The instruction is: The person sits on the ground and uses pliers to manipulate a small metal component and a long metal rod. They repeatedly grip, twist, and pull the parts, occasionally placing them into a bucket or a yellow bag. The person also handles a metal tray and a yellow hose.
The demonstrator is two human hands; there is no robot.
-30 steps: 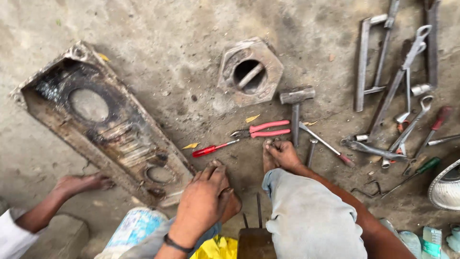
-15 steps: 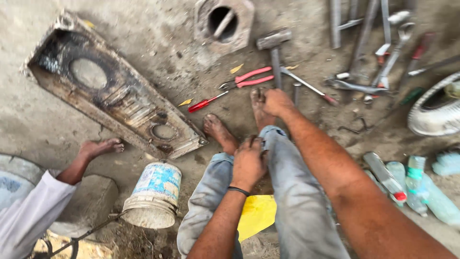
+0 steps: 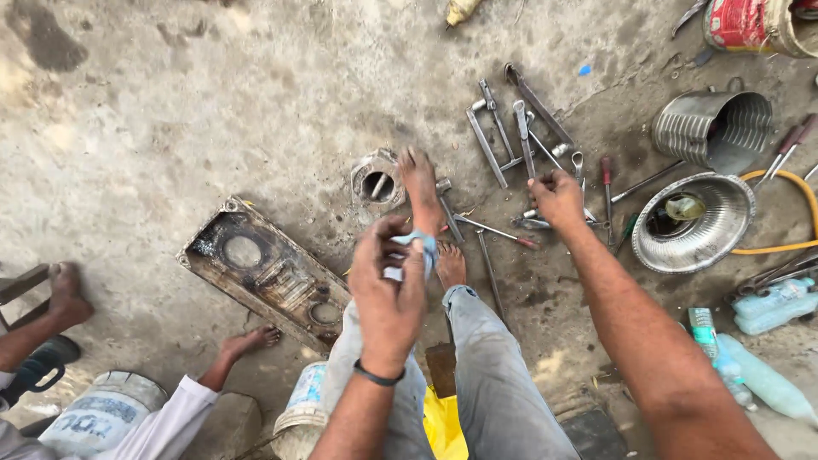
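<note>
Left hand is raised in front of the camera, fingers curled shut around a small pale-blue cloth, which sticks out at the fingertips; a dark band sits on the wrist. Right hand is stretched out low to the ground, fingers bent down onto a spread of metal hand tools. It touches the tools near a wrench end, but whether it actually grips one cannot be told. Just right of that hand lies a red-handled screwdriver.

Below the left hand are the person's own bare feet and grey-trousered legs. One foot is extended beside a hexagonal metal housing with a round hole, lying on the dirty concrete floor. A long rusty rectangular metal cover lies left of the legs.

Far right: a shiny ribbed metal bowl, a ribbed metal cylinder on its side, a yellow hose, and plastic bottles.

Lower left: another person's hand in a white sleeve rests on the floor near the cover, next to a white bucket.
</note>
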